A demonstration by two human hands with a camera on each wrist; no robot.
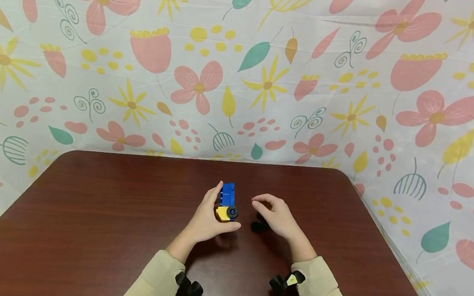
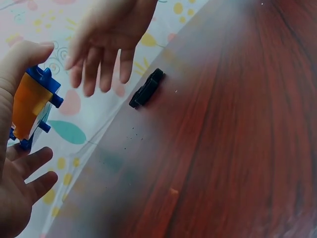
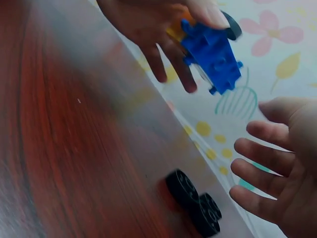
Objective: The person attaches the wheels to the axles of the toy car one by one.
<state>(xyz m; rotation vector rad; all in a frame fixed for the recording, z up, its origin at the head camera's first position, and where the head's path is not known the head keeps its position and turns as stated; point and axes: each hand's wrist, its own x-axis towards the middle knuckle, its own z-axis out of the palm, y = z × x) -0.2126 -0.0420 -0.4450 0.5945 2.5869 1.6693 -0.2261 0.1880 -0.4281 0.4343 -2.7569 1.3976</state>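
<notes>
My left hand [image 1: 206, 224] grips a blue and yellow toy truck [image 1: 227, 196] between thumb and fingers, raised above the table. One black wheel [image 1: 232, 212] is fitted on the truck. Bare blue pegs stick out from its blue base [image 3: 213, 57] in the right wrist view. To the right of the truck, my right hand [image 1: 279, 217] hovers with relaxed fingers and nothing in them, apart from the toy. Below it, loose black wheels [image 3: 183, 189] lie close together on the tabletop; the hand partly covers them in the head view.
A dark reddish-brown table [image 1: 112, 212] spreads out under both hands. Behind it hangs a white cloth [image 1: 238, 134] printed with flowers and leaves, which also runs down along the right side. Black wrist devices [image 1: 189, 289] are strapped at both cuffs.
</notes>
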